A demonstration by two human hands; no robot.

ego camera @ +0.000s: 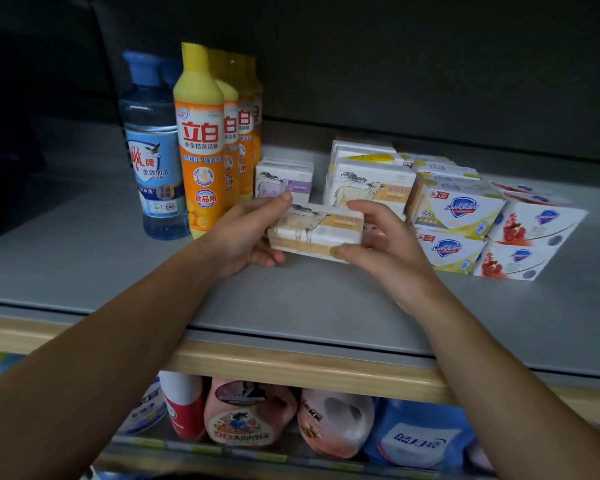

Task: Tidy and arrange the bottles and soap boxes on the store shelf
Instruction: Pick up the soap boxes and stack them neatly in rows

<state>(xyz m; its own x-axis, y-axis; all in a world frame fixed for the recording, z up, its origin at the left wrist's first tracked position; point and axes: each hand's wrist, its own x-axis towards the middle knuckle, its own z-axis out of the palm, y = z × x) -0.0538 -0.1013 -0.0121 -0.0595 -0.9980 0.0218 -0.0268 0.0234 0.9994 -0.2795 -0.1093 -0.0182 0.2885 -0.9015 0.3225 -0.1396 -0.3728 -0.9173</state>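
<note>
Both hands hold one white and tan sheep soap box (317, 230) above the grey shelf (291, 306). My left hand (246, 237) grips its left end and my right hand (381, 244) pinches its right end between thumb and fingers. Behind it stands a stack of matching sheep soap boxes (371, 185), and to the left a purple-label sheep box (284, 178). Safeguard soap boxes (461, 216), yellow and red kinds, lie stacked on the right. At the left, a row of yellow dish-soap bottles (201, 143) stands upright beside a blue clear bottle (151, 150).
The shelf's wooden front lip (309, 372) runs across below my arms. On the lower shelf lie pink, red and blue detergent jugs (333, 420). A dark back panel (395, 64) closes the shelf behind the goods.
</note>
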